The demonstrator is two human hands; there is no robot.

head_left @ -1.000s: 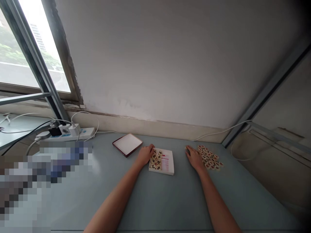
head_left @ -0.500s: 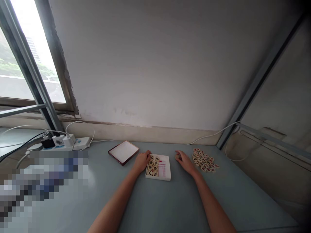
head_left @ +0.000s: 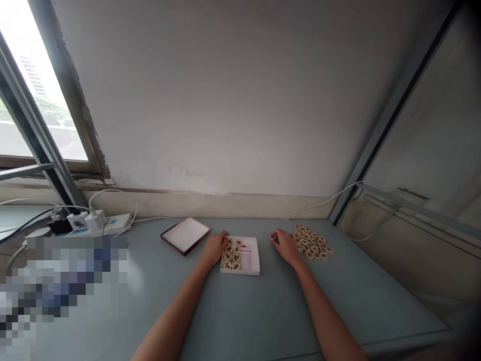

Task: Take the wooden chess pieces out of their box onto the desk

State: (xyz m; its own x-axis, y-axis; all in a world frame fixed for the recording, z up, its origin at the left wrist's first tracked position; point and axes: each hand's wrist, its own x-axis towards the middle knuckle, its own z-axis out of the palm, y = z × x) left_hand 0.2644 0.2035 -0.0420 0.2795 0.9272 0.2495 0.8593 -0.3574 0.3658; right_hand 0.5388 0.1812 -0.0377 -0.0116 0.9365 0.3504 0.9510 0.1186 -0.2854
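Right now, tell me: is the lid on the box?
No. The lid lies open side up on the table, left of the box, whose pieces show uncovered.

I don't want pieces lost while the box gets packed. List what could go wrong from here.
1. The loose pieces lie in a heap beside the right hand; a sweep of that hand might scatter them toward the table's right edge.
2. The left hand rests at the white box; a nudge could slide it and jumble the pieces already inside.
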